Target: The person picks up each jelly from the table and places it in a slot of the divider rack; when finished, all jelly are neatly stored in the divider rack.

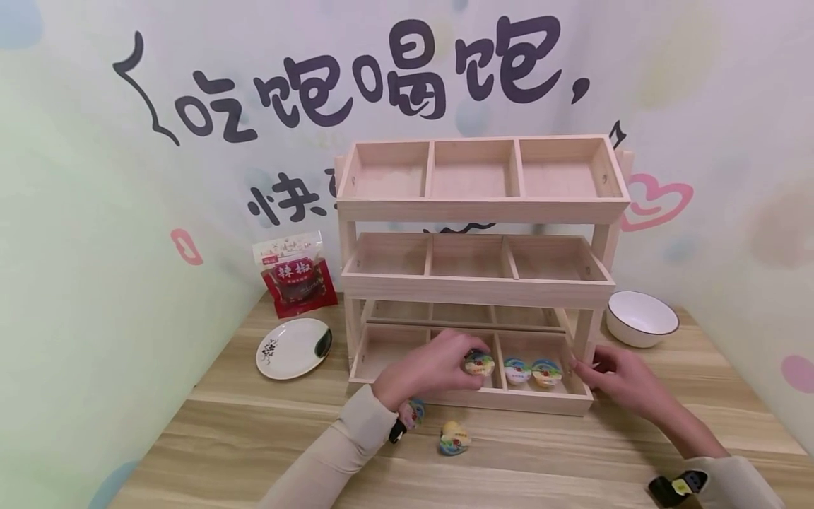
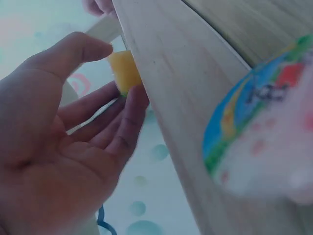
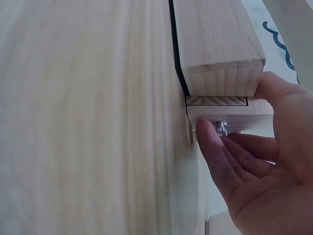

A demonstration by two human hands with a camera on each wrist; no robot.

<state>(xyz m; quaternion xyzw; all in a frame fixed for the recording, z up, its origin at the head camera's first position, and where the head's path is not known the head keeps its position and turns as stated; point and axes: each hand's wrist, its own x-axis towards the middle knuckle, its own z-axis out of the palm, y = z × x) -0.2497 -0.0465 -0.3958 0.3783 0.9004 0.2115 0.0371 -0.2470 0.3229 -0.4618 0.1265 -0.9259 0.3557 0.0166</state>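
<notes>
A three-tier wooden rack [image 1: 473, 290] stands on the table, its tiers divided into compartments. My left hand [image 1: 439, 364] is at the bottom tier's middle compartment, pinching a yellow jelly cup [image 2: 126, 71] between thumb and fingers. Two more jelly cups, one pale [image 1: 518, 370] and one yellowish [image 1: 547, 373], sit side by side in the bottom right compartment. My right hand [image 1: 620, 378] holds the rack's lower right end, thumb and fingers on either side of the wood near a metal bolt [image 3: 222, 129]. On the table before the rack lie a yellow-bottomed jelly cup [image 1: 454, 438] and a pinkish jelly cup [image 1: 412, 413], partly behind my left wrist.
Left of the rack are a white plate [image 1: 289, 350] and a red and clear food packet [image 1: 297, 279] leaning at the back. A white bowl [image 1: 639, 318] stands behind the right end. A printed cloth [image 1: 159, 297] encloses the table's back and sides.
</notes>
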